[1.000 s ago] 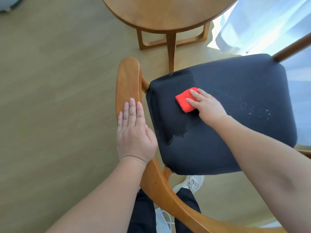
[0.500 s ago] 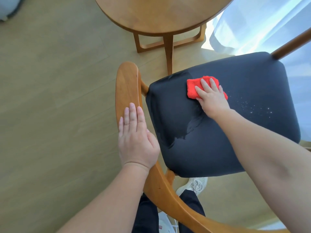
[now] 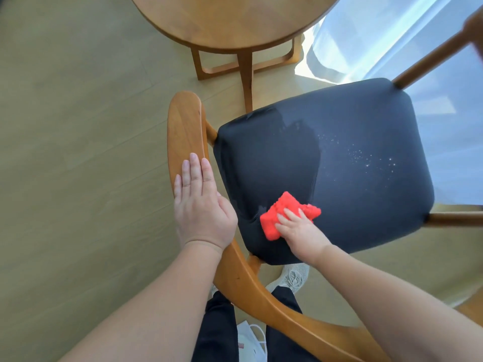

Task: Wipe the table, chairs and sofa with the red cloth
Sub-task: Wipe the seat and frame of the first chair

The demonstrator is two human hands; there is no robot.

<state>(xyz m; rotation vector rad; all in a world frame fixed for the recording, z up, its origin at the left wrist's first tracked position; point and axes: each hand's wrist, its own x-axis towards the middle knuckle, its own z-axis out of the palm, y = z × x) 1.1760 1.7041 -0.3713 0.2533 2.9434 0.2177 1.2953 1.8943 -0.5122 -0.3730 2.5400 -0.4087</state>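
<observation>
Head view: the left hand [image 3: 202,205] lies flat on the curved wooden chair rail [image 3: 183,131], fingers straight and together. The right hand [image 3: 300,231] presses the red cloth [image 3: 277,215] down with flattened fingers near the front-left edge of the dark chair seat [image 3: 339,192]. White specks [image 3: 366,158] dot the seat's right part, and the round wooden desk [image 3: 230,19] stands just beyond.
</observation>
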